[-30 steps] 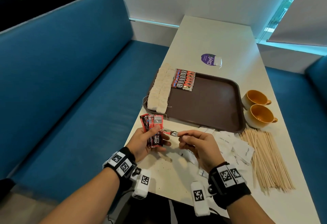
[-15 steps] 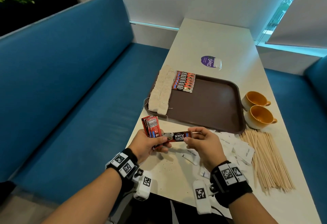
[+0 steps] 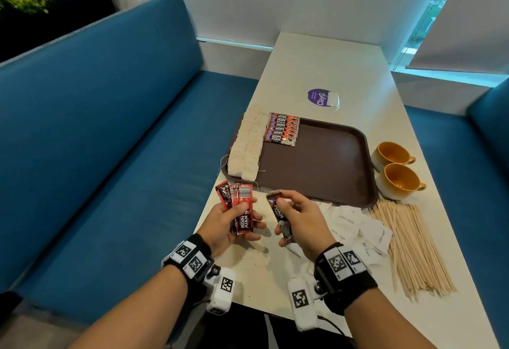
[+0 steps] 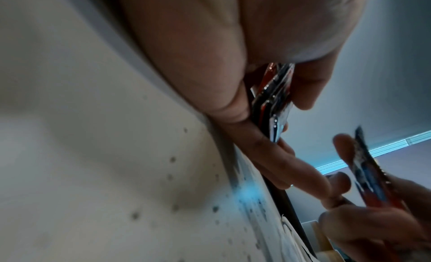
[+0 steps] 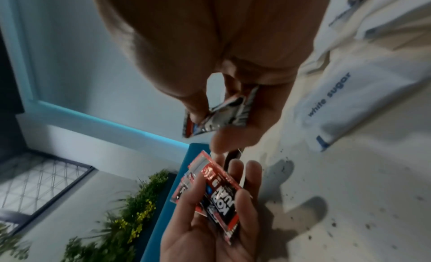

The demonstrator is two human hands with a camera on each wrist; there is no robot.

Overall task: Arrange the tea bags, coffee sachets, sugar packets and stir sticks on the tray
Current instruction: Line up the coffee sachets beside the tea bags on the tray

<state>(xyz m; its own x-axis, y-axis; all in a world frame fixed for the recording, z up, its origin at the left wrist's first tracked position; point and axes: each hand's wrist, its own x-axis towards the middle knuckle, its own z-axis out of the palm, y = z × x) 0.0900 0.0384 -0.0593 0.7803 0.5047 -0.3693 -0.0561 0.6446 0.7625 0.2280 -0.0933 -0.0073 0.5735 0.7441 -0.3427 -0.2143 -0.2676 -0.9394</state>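
right hand (image 3: pixel 301 222) fingers pinch single sachet (image 3: pixel 278 212), long axis toward tray (image 3: pixel 369 153) | left hand (image 3: pixel 230 223) grips sachet fan (image 3: pixel 238 205)

One tray (image 3: pixel 325 167) is seen on the counter (image 3: pixel 330 67). Two orange cups (image 3: pixel 396 172) are counted at 3 o'clock of it. Seven coffee sachets (image 3: pixel 282 129) are laid in a row at its 11 o'clock corner, beside two columns of tea bags (image 3: pixel 248 146) whose number cannot be told. One single sachet (image 3: pixel 278 211) is held apart from a small fan of sachets (image 3: pixel 238 208), at least three. Sugar packets (image 3: pixel 355 224) and stir sticks (image 3: pixel 413 246) are too many and too overlapped to be counted.
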